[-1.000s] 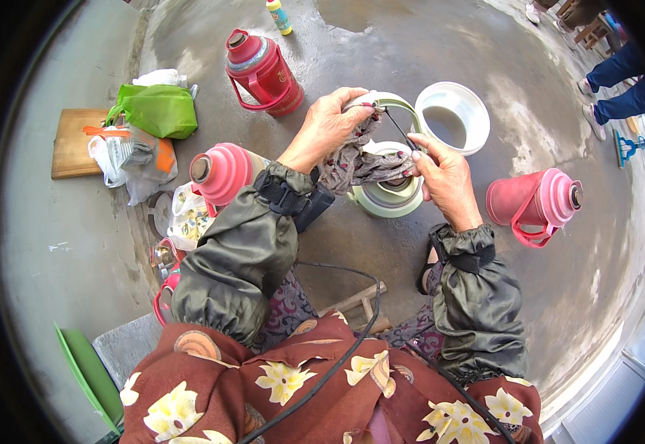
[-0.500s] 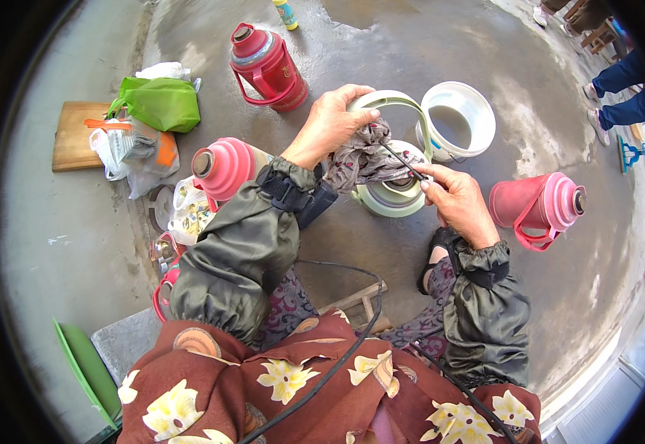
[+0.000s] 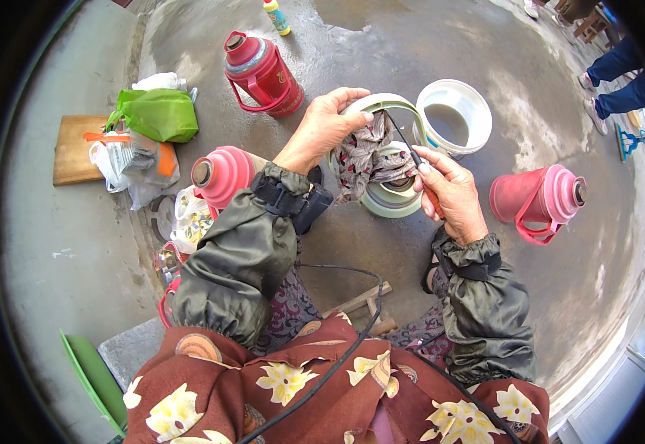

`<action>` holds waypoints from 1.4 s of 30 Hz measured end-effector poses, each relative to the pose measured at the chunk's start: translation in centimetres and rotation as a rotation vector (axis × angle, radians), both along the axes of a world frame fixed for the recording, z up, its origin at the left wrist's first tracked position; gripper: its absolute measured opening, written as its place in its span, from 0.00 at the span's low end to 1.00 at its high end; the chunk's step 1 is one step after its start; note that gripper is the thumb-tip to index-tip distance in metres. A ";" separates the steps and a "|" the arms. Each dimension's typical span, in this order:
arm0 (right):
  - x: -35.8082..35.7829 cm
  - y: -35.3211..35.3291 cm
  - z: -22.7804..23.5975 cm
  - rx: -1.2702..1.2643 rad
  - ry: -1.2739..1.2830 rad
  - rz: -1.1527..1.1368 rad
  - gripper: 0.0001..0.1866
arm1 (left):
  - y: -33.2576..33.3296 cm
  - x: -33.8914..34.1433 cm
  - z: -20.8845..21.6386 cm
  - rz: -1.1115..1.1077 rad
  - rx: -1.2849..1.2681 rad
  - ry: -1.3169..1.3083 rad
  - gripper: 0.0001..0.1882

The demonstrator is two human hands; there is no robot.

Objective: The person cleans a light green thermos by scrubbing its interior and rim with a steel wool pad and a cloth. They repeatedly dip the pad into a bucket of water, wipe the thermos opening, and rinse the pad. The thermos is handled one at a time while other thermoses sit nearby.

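A pale green thermos flask [image 3: 392,206] stands in front of me, its wide carrying handle [image 3: 396,98] raised. My left hand [image 3: 326,126] is closed on the left part of this handle. A crumpled grey patterned cloth [image 3: 359,159] hangs by those fingers and drapes over the flask's top. My right hand [image 3: 448,189] grips a thin dark rod-like tool [image 3: 404,137] with a thicker black part near the fingers. Its far tip reaches the inner side of the handle, beside the cloth. The palm hides the tool's other end.
Red thermos flasks stand at the back [image 3: 263,78], to my left [image 3: 226,174] and to my right [image 3: 533,200]. A white bucket [image 3: 478,137] of greyish water is just beyond the green flask. Bags [image 3: 156,111] and a wooden board [image 3: 74,159] lie left. Someone's legs [image 3: 622,81] show far right.
The tool has turned steeper, its tip now higher against the handle. My right hand has shifted slightly and curled more. The cloth hangs lower on the flask's left side.
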State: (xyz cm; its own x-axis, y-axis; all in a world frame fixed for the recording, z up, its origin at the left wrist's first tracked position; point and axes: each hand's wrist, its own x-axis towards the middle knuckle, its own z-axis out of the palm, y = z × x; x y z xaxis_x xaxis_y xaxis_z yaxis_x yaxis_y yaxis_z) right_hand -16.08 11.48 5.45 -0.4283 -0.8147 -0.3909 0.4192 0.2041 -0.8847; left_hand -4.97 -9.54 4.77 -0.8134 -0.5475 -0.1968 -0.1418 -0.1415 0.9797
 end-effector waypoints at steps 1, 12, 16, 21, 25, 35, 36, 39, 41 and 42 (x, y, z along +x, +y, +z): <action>-0.1 0.5 0.1 -0.024 -0.027 -0.005 0.19 | 0.0 0.0 0.0 0.002 -0.003 -0.007 0.21; -4.2 0.1 -1.1 0.360 0.482 0.249 0.17 | 0.2 0.2 1.3 -0.164 0.081 0.001 0.24; -4.1 -1.9 -1.1 0.235 0.276 0.451 0.18 | 0.4 0.2 1.5 -0.270 0.158 0.061 0.28; -3.3 -1.4 -0.2 0.147 0.235 0.209 0.18 | 0.0 0.3 1.0 -0.189 -0.060 -0.018 0.31; -2.7 -0.3 1.0 0.016 0.137 0.195 0.18 | -0.2 0.2 0.0 -0.118 -0.340 -0.068 0.30; -1.6 -0.4 0.3 -0.031 0.230 0.191 0.16 | -0.4 0.0 -0.2 -0.085 -0.243 -0.086 0.27; -1.8 -0.4 0.1 -0.015 0.264 0.140 0.16 | -0.4 0.1 -0.2 -0.083 -0.226 -0.085 0.26; -1.9 -0.6 -0.4 -0.001 0.291 0.070 0.16 | -0.6 0.0 -0.3 -0.089 -0.193 -0.064 0.24; -1.7 -0.7 -0.7 0.009 0.319 0.061 0.16 | -0.6 0.0 -0.4 -0.083 -0.198 -0.072 0.23; -1.8 -0.7 -0.7 0.019 0.354 0.058 0.16 | -0.5 -0.1 -0.5 -0.074 -0.179 -0.075 0.23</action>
